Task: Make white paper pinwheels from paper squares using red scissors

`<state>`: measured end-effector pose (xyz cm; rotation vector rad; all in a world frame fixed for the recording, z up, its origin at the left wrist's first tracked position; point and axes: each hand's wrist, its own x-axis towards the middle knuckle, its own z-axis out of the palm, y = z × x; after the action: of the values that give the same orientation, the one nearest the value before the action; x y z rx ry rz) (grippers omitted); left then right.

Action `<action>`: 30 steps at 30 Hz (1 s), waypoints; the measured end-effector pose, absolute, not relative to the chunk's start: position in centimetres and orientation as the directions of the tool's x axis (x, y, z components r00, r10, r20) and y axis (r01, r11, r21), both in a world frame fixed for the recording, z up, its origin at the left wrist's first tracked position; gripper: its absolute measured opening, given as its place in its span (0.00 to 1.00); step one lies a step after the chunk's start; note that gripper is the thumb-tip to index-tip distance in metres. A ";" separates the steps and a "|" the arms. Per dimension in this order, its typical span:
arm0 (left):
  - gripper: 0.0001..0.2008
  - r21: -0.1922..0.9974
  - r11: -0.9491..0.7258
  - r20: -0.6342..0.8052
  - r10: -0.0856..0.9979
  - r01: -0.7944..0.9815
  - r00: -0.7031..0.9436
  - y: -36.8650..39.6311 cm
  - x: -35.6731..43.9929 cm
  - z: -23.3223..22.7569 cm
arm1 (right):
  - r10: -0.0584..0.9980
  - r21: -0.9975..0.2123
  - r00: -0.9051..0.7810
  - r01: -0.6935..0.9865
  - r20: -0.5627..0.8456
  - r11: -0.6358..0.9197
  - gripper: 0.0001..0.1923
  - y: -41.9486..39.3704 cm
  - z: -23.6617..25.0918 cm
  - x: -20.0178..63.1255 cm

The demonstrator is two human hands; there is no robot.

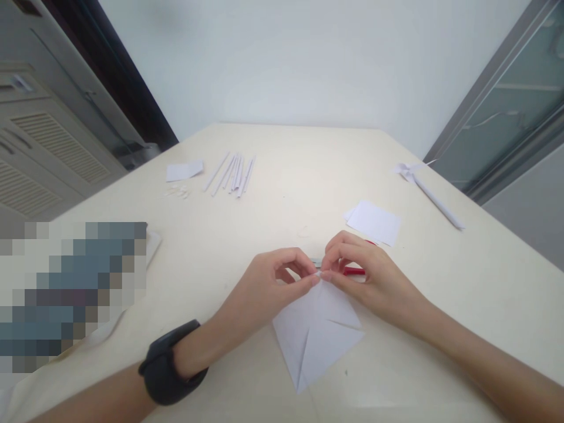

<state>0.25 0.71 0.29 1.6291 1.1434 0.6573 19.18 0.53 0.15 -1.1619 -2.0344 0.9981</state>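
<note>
A folded white paper lies on the cream table in front of me, creased into a kite-like shape with its point towards me. My left hand and my right hand both pinch the paper's far tip between thumb and fingers. A black watch sits on my left wrist. A red-handled tool lies under my right hand, mostly hidden.
A small stack of white paper squares lies just beyond my right hand. Several rolled paper sticks, a folded white sheet and small scraps are at the far left. A paper pinwheel on a stick lies far right.
</note>
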 end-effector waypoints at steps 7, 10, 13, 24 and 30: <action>0.07 0.939 -0.032 -0.114 0.910 0.343 0.398 0.8 0.3 0.7 | 0.888 -0.812 -0.428 0.450 0.170 0.372 0.06 0.6 0.4 19.4; 0.07 0.935 -0.022 -0.123 0.915 0.353 0.383 0.7 0.2 0.9 | 0.889 -0.830 -0.431 0.430 0.157 0.355 0.06 0.6 0.4 19.4; 0.06 0.938 -0.011 -0.132 0.912 0.347 0.388 0.6 0.2 0.7 | 0.883 -0.847 -0.448 0.409 0.138 0.340 0.05 0.5 0.5 19.4; 0.03 0.935 -0.045 -0.116 0.898 0.351 0.425 0.7 0.4 1.0 | 0.889 -0.815 -0.442 0.470 0.116 0.340 0.04 0.5 0.2 18.9; 0.04 0.931 -0.037 -0.120 0.908 0.364 0.401 0.7 0.3 0.8 | 0.890 -0.831 -0.441 0.448 0.117 0.331 0.04 0.4 0.5 19.0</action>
<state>0.31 0.74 0.83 1.6120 1.1492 0.6508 19.01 0.40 0.50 -1.1703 -2.0261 1.0011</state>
